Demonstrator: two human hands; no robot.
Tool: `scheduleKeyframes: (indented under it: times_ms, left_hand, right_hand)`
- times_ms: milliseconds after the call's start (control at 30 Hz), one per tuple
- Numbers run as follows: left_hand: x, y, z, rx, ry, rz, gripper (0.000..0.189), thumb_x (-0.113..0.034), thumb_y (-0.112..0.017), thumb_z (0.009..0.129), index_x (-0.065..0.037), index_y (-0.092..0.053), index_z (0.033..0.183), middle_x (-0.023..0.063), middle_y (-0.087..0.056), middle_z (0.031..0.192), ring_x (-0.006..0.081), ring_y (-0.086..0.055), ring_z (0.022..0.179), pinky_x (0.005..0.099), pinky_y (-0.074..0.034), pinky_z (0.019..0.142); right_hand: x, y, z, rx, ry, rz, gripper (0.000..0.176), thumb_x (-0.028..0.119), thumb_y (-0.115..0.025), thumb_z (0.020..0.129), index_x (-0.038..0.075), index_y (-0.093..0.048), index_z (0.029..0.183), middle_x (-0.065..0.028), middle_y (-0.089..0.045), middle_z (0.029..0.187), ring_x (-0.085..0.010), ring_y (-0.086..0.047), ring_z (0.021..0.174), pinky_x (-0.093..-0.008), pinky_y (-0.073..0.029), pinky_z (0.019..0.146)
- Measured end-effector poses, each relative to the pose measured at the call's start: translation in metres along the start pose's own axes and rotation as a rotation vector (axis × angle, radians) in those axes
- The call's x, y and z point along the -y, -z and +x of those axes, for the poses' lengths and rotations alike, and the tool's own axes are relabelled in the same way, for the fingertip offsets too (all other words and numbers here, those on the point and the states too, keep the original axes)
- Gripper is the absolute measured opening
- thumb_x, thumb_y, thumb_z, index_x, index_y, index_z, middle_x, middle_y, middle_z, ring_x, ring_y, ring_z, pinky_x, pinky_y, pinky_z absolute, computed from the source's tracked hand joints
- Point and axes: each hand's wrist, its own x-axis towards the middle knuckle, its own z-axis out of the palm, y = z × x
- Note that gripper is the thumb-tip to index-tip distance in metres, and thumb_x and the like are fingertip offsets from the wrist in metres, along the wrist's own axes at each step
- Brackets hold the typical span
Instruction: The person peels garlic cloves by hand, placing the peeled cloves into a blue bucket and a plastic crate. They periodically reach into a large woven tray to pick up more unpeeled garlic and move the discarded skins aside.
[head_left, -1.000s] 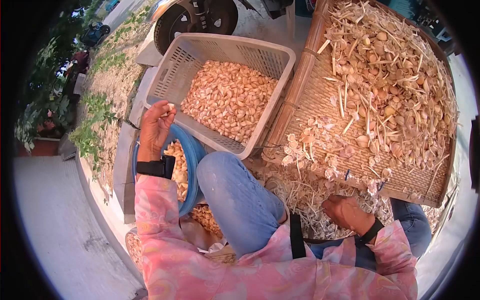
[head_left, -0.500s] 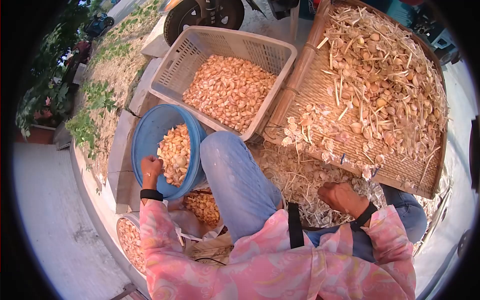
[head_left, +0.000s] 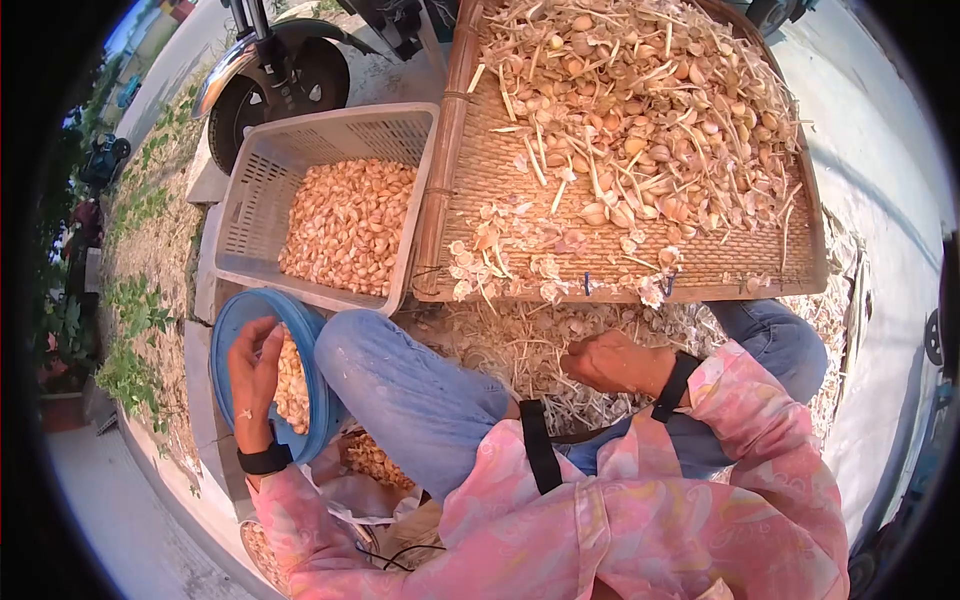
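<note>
My left hand (head_left: 253, 375) is over the near-left side of a blue bucket (head_left: 318, 405), fingers stretched and thumb apart, with nothing visible in it. Pale peeled-looking garlic cloves (head_left: 293, 385) fill part of the bucket. My right hand (head_left: 617, 362) hangs above a heap of dry garlic skins (head_left: 500, 345), between my knees. Its fingers are curled together, and whatever they may hold is hidden. Just beyond it lies a woven bamboo tray (head_left: 480, 170) with a pile of loose garlic cloves, stalks and skins (head_left: 650, 130).
A plastic crate (head_left: 245, 215) of garlic cloves (head_left: 345, 230) stands between bucket and tray. More cloves (head_left: 372, 460) lie beside my left knee, and another container of cloves (head_left: 262, 550) is at lower left. A motorbike wheel (head_left: 280, 95) stands behind the crate.
My left hand has gone from a closed fist to stretched fingers over the bucket. My right hand stays curled over the skins. The view has swung right, shifting everything left.
</note>
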Motion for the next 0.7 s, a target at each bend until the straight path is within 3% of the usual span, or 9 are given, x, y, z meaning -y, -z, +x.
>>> scheduleKeyframes:
  times_ms: [200, 267, 333, 433, 533, 633, 700]
  left_hand:
    - [-0.168, -0.146, 0.113, 0.333, -0.493, -0.244, 0.032, -0.015, -0.059, 0.085, 0.001, -0.055, 0.113, 0.0093, -0.059, 0.105, 0.0161, -0.056, 0.096, 0.0273, -0.043, 0.085]
    - [-0.206, -0.202, 0.175, 0.224, -0.724, -0.109, 0.041, -0.017, -0.062, 0.081, 0.002, -0.053, 0.116, 0.0158, -0.057, 0.111, 0.0246, -0.053, 0.107, 0.0327, -0.040, 0.091]
    - [-0.240, -0.244, 0.220, -0.008, -0.895, 0.174, 0.054, -0.023, -0.067, 0.075, 0.002, -0.050, 0.120, 0.0219, -0.051, 0.118, 0.0330, -0.045, 0.116, 0.0374, -0.034, 0.099]
    - [-0.265, -0.282, 0.270, 0.069, -0.807, 0.144, 0.065, -0.026, -0.067, 0.071, -0.003, -0.043, 0.127, 0.0239, -0.037, 0.130, 0.0400, -0.034, 0.122, 0.0423, -0.028, 0.102]
    - [-0.270, -0.299, 0.272, 0.091, -0.807, 0.163, 0.068, -0.026, -0.068, 0.069, -0.001, -0.041, 0.126, 0.0266, -0.034, 0.131, 0.0423, -0.037, 0.118, 0.0425, -0.030, 0.100]
    - [-0.247, -0.300, 0.264, 0.427, -0.623, 0.195, 0.058, -0.024, -0.064, 0.074, 0.001, -0.042, 0.121, 0.0284, -0.037, 0.125, 0.0441, -0.037, 0.115, 0.0448, -0.033, 0.097]
    - [-0.225, -0.310, 0.254, 0.444, -0.610, 0.280, 0.056, -0.026, -0.061, 0.078, 0.003, -0.041, 0.122, 0.0291, -0.038, 0.124, 0.0442, -0.037, 0.115, 0.0442, -0.033, 0.097]
  right_hand:
    - [-0.009, 0.000, 0.001, -0.102, 0.024, 0.004, 0.007, 0.011, -0.054, 0.071, 0.004, -0.054, 0.073, -0.0107, -0.059, 0.070, -0.0287, -0.063, 0.068, -0.0393, -0.050, 0.056]
    - [-0.010, 0.010, 0.001, -0.138, -0.006, 0.021, 0.008, 0.011, -0.055, 0.070, 0.004, -0.054, 0.074, -0.0108, -0.059, 0.070, -0.0289, -0.063, 0.068, -0.0395, -0.050, 0.056]
    - [-0.011, 0.023, 0.001, -0.166, -0.029, 0.008, 0.009, 0.011, -0.055, 0.070, 0.004, -0.055, 0.075, -0.0122, -0.059, 0.068, -0.0292, -0.063, 0.066, -0.0401, -0.050, 0.056]
    - [-0.020, 0.032, 0.004, -0.184, -0.067, -0.009, 0.013, 0.012, -0.056, 0.071, 0.004, -0.053, 0.081, -0.0128, -0.059, 0.071, -0.0288, -0.063, 0.065, -0.0409, -0.049, 0.054]
    - [-0.023, 0.044, 0.007, -0.323, -0.197, 0.172, 0.018, 0.014, -0.056, 0.076, 0.004, -0.051, 0.090, -0.0132, -0.059, 0.078, -0.0305, -0.062, 0.065, -0.0424, -0.048, 0.054]
    - [-0.035, 0.052, 0.011, -0.400, -0.288, 0.417, 0.021, 0.018, -0.053, 0.082, 0.003, -0.049, 0.095, -0.0147, -0.058, 0.084, -0.0361, -0.060, 0.076, -0.0442, -0.047, 0.064]
    - [-0.044, 0.053, 0.013, -0.454, -0.361, 0.414, 0.028, 0.019, -0.055, 0.084, 0.002, -0.050, 0.105, -0.0156, -0.060, 0.086, -0.0354, -0.059, 0.077, -0.0425, -0.046, 0.064]
